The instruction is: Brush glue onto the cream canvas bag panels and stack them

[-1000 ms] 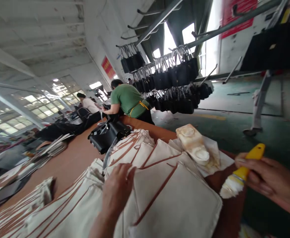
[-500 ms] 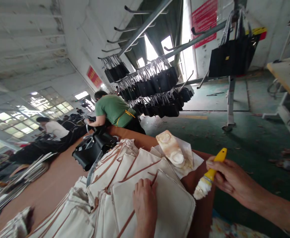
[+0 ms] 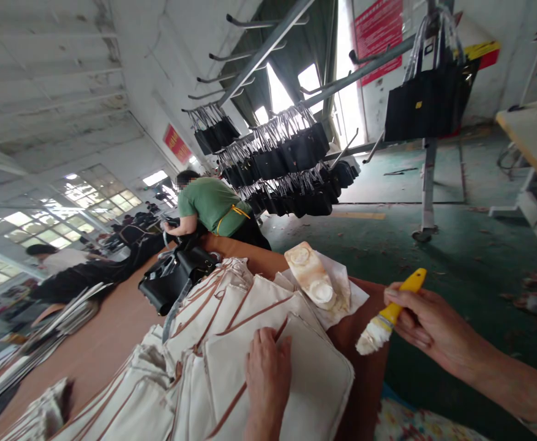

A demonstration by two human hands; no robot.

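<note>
My right hand [image 3: 422, 321] is closed around the yellow handle of a paintbrush [image 3: 394, 306]. White paste thickly coats its bristles, which point down and left, beside the table's right edge. My left hand [image 3: 268, 370] lies on the top off-white bag panel [image 3: 314, 361] of a pile, fingertips down and thumb apart. A thin brown strip [image 3: 234, 407] crosses that panel and runs under this hand, coming out between thumb and forefinger. More off-white pieces with brown strips [image 3: 245, 306] overlap behind and to the left. Beyond them lies a paste-crusted tan block [image 3: 311, 275] on a white sheet [image 3: 360, 297].
A black handbag [image 3: 171, 278] sits on the brown table [image 3: 112, 324] behind the pile. A person in a green shirt [image 3: 213, 205] leans over the far end. Black bags [image 3: 291, 150] hang from a metal rack; another stack of pieces [image 3: 43, 410] lies front left.
The brush and my right hand have shifted slightly up and left, still clear of the panel. My left hand stays in place on the panel. The view has turned a little.
</note>
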